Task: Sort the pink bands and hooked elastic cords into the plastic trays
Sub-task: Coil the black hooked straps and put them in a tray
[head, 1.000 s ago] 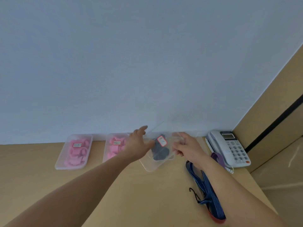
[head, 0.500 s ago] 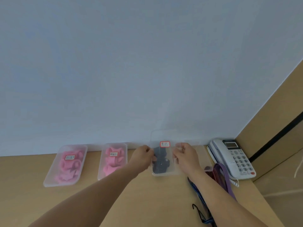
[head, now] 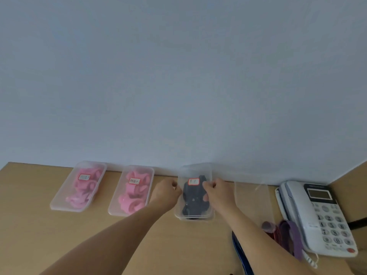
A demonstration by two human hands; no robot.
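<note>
We've got the left hand [head: 165,192] and right hand [head: 219,192] pinching the dark-item tray [head: 195,214] by its sides; we'd set it flat, in line with the pink trays [head: 131,190]

Both my arms are stretched out forward, bare forearms coming up from the bottom of the view and angling in toward each other. My left hand [head: 166,192] is curled into a loose fist shape, knuckles up, fingers tucked in on its right side like I'm pinching an edge. My right hand [head: 219,192] mirrors it just across a small gap, fingers curled leftward, thumb tucked under. Wrists are pretty straight, both hands level.
</note>
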